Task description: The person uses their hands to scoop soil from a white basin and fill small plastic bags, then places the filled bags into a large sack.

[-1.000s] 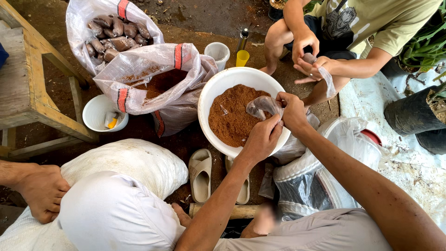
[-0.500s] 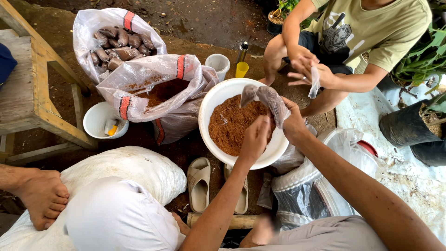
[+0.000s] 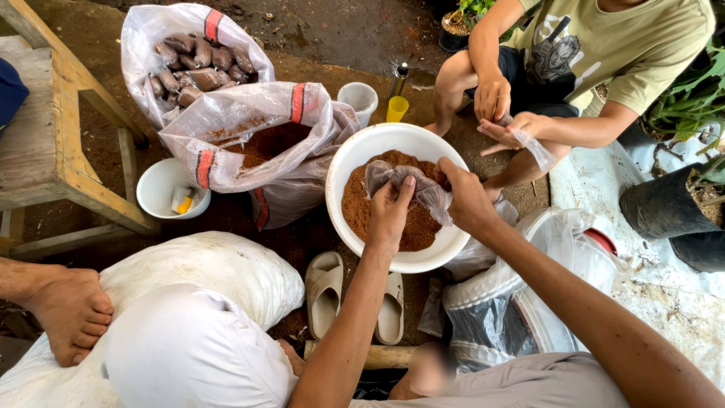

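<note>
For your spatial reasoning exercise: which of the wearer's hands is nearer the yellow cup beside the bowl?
Right. The right hand grips the plastic bag at the bowl's far side, below the yellow cup; the left hand grips it farther back.

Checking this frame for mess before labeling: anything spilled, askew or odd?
Nothing clearly spilled. The brown mix stays inside the white bowl. Both hands, left hand and right hand, hold a small clear bag over it. The striped sack slumps against the bowl's rim, mouth open, with mix clinging to its inner wall.

Thin clear plastic bag (image 3: pixel 408 185); glossy white bowl (image 3: pixel 355 159), prob. plastic; rough wood bench (image 3: pixel 45 143).
</note>
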